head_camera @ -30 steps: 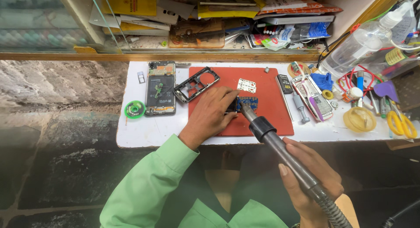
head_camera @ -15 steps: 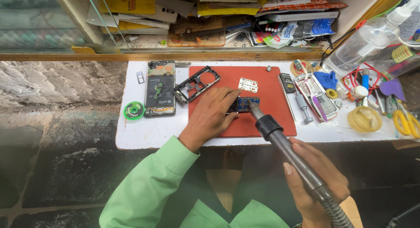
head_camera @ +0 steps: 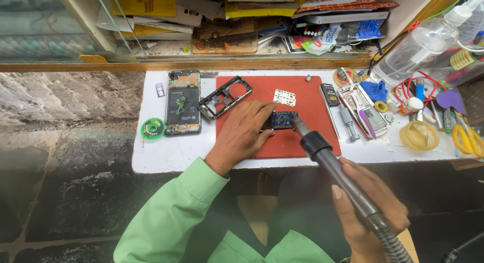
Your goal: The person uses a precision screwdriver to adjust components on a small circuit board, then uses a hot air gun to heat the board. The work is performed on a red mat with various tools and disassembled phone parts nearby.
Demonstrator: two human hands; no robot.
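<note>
Small blue circuit board (head_camera: pixel 283 120) sits pinned under my left hand (head_camera: pixel 245 132); my right hand (head_camera: pixel 370 212), gripping the grey hot-air wand (head_camera: pixel 333 167), has brought its nozzle closer.

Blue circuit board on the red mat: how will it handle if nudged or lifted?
The blue circuit board looks thin and flat, so probably light and apt to slide; the left hand pins it against the red mat. Likely stiff, not floppy. Its exposed parts suggest it is fragile, so grip by the edges. The right hand aims a hot-air wand at it, so it may be hot.
</note>
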